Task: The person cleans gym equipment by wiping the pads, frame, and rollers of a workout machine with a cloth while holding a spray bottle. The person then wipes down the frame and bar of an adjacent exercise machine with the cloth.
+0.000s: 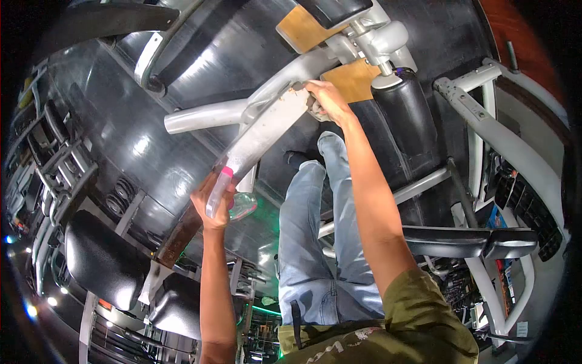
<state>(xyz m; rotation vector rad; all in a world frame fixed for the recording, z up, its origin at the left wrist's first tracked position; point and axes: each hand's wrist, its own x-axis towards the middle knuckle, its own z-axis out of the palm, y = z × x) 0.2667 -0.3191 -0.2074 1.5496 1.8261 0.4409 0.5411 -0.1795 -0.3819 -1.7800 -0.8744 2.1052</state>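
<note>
The left hand (213, 200) grips a spray bottle (219, 195), its pink nozzle (227, 171) aimed towards one o'clock; the right hand (330, 102) is closed over what seems to be a pale cloth (317, 111), though the fingers cover too much of it to be sure. A silver bar (267, 131) lies between the hands, its long axis running from about half past seven near the bottle to half past one, where its scuffed end meets the right hand. That hand is the nearer to this end; the left hand and bottle sit by the lower stretch. A black roller (404, 112) stands near the right hand at three o'clock, and a black seat (104, 261) lies well off from the left at eight.
</note>
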